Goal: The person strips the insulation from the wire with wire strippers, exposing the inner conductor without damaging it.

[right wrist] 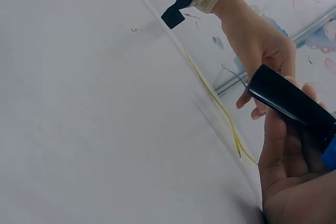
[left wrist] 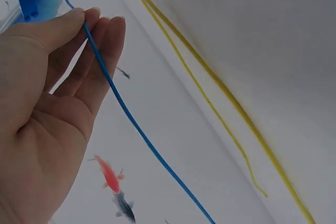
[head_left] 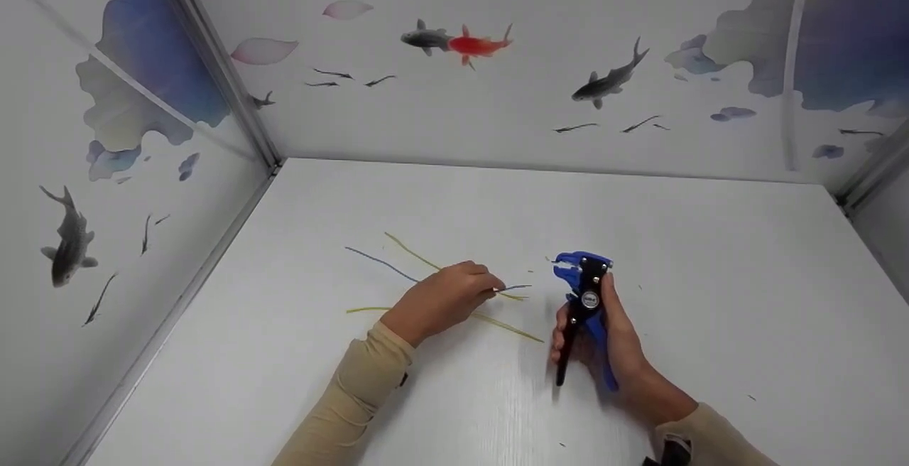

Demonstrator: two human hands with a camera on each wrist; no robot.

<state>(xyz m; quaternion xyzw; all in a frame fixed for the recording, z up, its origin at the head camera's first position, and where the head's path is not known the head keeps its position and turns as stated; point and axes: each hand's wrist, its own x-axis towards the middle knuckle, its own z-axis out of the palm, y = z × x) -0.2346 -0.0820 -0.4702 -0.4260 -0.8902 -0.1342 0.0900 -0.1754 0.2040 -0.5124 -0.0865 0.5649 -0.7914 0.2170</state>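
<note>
Between thumb and fingertips, my left hand [head_left: 444,297] pinches a blue wire [left wrist: 134,121] close to one end. That end points right, toward the tool, with a short length sticking out past the fingers. Two yellow wires [head_left: 508,327] [left wrist: 226,90] lie on the table beneath and beside this hand, which partly hides them. My right hand [head_left: 614,342] grips a wire stripper [head_left: 589,299] with blue jaws and black and blue handles. Its head points away from me, and a gap shows between its jaws. The blue wire's end is apart from the stripper.
Small wire scraps [head_left: 530,271] are scattered on the white table [head_left: 746,274], some near the stripper and others at the right and front. Panels printed with fish [head_left: 611,82] stand along the back and left edges, joined by a metal post [head_left: 213,61].
</note>
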